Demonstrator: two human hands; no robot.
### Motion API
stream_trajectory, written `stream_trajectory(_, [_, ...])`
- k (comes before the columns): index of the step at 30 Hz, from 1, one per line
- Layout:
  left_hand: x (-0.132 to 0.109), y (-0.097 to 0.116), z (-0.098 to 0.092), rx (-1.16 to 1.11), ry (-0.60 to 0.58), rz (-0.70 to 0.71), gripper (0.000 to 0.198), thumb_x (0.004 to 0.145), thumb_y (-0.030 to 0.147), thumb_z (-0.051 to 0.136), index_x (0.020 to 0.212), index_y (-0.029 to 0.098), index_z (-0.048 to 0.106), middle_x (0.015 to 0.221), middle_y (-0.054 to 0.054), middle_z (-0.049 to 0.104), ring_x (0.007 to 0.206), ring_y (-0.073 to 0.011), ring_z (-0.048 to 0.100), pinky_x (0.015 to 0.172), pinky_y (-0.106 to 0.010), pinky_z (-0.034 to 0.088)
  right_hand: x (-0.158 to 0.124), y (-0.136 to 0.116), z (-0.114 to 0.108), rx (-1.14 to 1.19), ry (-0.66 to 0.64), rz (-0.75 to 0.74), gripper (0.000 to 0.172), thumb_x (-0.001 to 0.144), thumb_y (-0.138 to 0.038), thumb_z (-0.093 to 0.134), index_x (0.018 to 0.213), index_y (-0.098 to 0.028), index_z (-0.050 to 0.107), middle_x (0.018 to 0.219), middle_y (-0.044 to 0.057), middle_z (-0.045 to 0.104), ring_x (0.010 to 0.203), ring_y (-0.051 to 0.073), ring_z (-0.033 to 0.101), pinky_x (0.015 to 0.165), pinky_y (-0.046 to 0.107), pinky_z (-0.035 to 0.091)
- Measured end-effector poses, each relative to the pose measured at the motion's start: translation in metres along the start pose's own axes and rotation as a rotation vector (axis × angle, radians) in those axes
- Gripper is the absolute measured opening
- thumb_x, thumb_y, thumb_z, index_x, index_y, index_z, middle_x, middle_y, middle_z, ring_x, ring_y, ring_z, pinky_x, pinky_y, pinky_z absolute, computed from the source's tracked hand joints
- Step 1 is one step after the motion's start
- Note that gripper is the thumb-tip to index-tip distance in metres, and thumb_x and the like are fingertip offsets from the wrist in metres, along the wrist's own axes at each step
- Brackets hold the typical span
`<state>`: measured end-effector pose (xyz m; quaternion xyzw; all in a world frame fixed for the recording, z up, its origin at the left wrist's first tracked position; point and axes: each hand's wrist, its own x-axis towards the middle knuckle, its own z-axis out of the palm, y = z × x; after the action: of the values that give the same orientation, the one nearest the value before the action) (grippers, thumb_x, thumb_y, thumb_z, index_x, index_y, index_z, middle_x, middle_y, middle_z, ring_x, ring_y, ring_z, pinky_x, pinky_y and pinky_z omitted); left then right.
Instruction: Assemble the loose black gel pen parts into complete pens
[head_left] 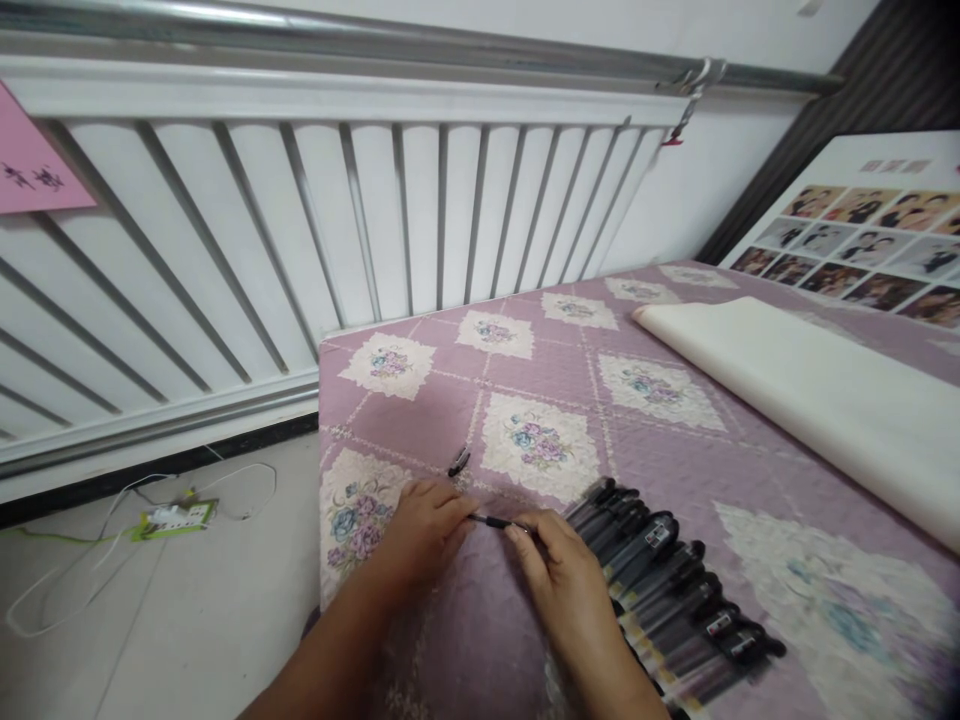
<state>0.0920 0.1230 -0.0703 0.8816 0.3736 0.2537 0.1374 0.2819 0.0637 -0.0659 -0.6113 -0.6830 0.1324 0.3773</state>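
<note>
A slim pen (pixel 496 521) with a dark middle section stretches between my two hands, just above the purple flowered cloth (pixel 405 420). My left hand (pixel 427 525) is closed on its left end. My right hand (pixel 561 570) pinches the other end between thumb and fingers. Each end of the pen is hidden by fingers. Just beyond my left hand lies a small black pen cap (pixel 459 461) on the cloth. Beside my right hand, several clear pens with black caps (pixel 660 535) lie side by side in a slanting row, partly covered by my right forearm.
A cream-coloured folded sheet (pixel 810 385) lies at the right, with a photo board (pixel 862 225) behind it. A white radiator (pixel 420 220) and a metal pipe (pixel 375 35) run along the wall. On the floor at left is a power strip (pixel 176 518) with cables.
</note>
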Motion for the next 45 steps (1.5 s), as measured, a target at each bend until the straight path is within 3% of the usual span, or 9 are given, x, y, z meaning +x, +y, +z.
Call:
stream_trajectory(6, [0.001, -0.004, -0.011, 0.006, -0.067, -0.062, 0.017, 0.091, 0.019, 0.052, 0.099, 0.024, 0.067, 0.098, -0.004, 0.067, 0.096, -0.0216, 0.057, 0.088, -0.039, 0.035, 0.000, 0.000, 0.001, -0.071, -0.049, -0.003, 0.026, 0.093, -0.039, 0.049, 0.077, -0.022, 0.061, 0.072, 0.002, 0.063, 0.072, 0.021, 0.061, 0.066, 0.032, 0.045])
stream_trajectory(13, [0.000, -0.024, -0.032, -0.089, -0.241, -0.140, 0.009, 0.083, 0.023, 0.062, 0.086, 0.025, 0.069, 0.089, 0.000, 0.066, 0.089, -0.0191, 0.058, 0.083, -0.033, 0.040, 0.000, -0.003, -0.002, -0.058, 0.046, -0.042, 0.017, 0.092, -0.035, 0.053, 0.096, -0.022, 0.063, 0.089, 0.005, 0.067, 0.085, 0.022, 0.063, 0.075, 0.035, 0.048])
stream_trajectory(17, [0.006, -0.026, -0.032, -0.064, -0.139, -0.234, 0.021, 0.084, 0.029, 0.059, 0.104, 0.026, 0.067, 0.107, -0.005, 0.064, 0.100, -0.0222, 0.057, 0.091, -0.037, 0.042, 0.001, -0.005, -0.003, -0.028, 0.093, -0.051, 0.015, 0.093, -0.032, 0.050, 0.096, -0.023, 0.063, 0.088, 0.004, 0.067, 0.084, 0.021, 0.063, 0.075, 0.034, 0.048])
stream_trajectory(20, [0.013, -0.017, -0.022, 0.035, -0.100, -0.263, 0.035, 0.084, 0.029, 0.060, 0.119, 0.028, 0.061, 0.131, -0.008, 0.053, 0.121, -0.0280, 0.047, 0.103, -0.047, 0.034, 0.000, -0.008, -0.003, -0.020, 0.116, -0.071, 0.014, 0.093, -0.030, 0.050, 0.094, -0.023, 0.063, 0.087, 0.003, 0.067, 0.083, 0.020, 0.063, 0.075, 0.033, 0.048])
stream_trajectory(26, [0.018, -0.008, -0.007, 0.172, -0.237, -0.295, 0.050, 0.085, 0.038, 0.061, 0.133, 0.033, 0.049, 0.149, -0.009, 0.035, 0.138, -0.0326, 0.027, 0.110, -0.057, 0.020, -0.003, -0.017, 0.001, -0.016, 0.089, -0.122, 0.012, 0.092, -0.025, 0.051, 0.090, -0.024, 0.063, 0.082, 0.002, 0.067, 0.078, 0.020, 0.062, 0.070, 0.031, 0.046])
stream_trajectory(30, [0.015, -0.009, -0.004, 0.177, -0.277, -0.283, 0.050, 0.086, 0.036, 0.058, 0.134, 0.031, 0.047, 0.148, -0.009, 0.038, 0.137, -0.0310, 0.029, 0.110, -0.057, 0.019, -0.004, -0.023, 0.003, 0.011, 0.052, -0.130, 0.013, 0.092, -0.022, 0.049, 0.091, -0.023, 0.062, 0.083, 0.003, 0.066, 0.078, 0.019, 0.062, 0.069, 0.031, 0.047])
stream_trajectory(37, [0.015, -0.010, -0.005, 0.126, -0.204, -0.241, 0.034, 0.086, 0.027, 0.058, 0.120, 0.024, 0.058, 0.134, -0.009, 0.052, 0.124, -0.0286, 0.044, 0.105, -0.053, 0.028, -0.003, -0.027, 0.006, 0.021, 0.025, -0.121, 0.016, 0.092, -0.022, 0.047, 0.090, -0.022, 0.063, 0.082, 0.004, 0.066, 0.078, 0.019, 0.062, 0.070, 0.031, 0.049])
stream_trajectory(41, [0.015, -0.012, -0.005, 0.090, -0.153, -0.270, 0.036, 0.082, 0.022, 0.060, 0.118, 0.022, 0.059, 0.130, -0.010, 0.054, 0.119, -0.0282, 0.049, 0.103, -0.050, 0.033, 0.000, -0.029, 0.008, 0.051, 0.030, -0.122, 0.015, 0.092, -0.022, 0.048, 0.090, -0.023, 0.063, 0.081, 0.003, 0.066, 0.077, 0.018, 0.062, 0.068, 0.029, 0.049])
stream_trajectory(45, [0.015, -0.013, -0.004, 0.031, -0.091, -0.239, 0.029, 0.081, 0.017, 0.060, 0.109, 0.020, 0.064, 0.120, -0.009, 0.058, 0.110, -0.0253, 0.055, 0.098, -0.042, 0.041, 0.001, -0.027, 0.009, 0.077, 0.053, -0.107, 0.014, 0.093, -0.022, 0.048, 0.090, -0.022, 0.062, 0.081, 0.003, 0.065, 0.077, 0.018, 0.062, 0.068, 0.028, 0.049])
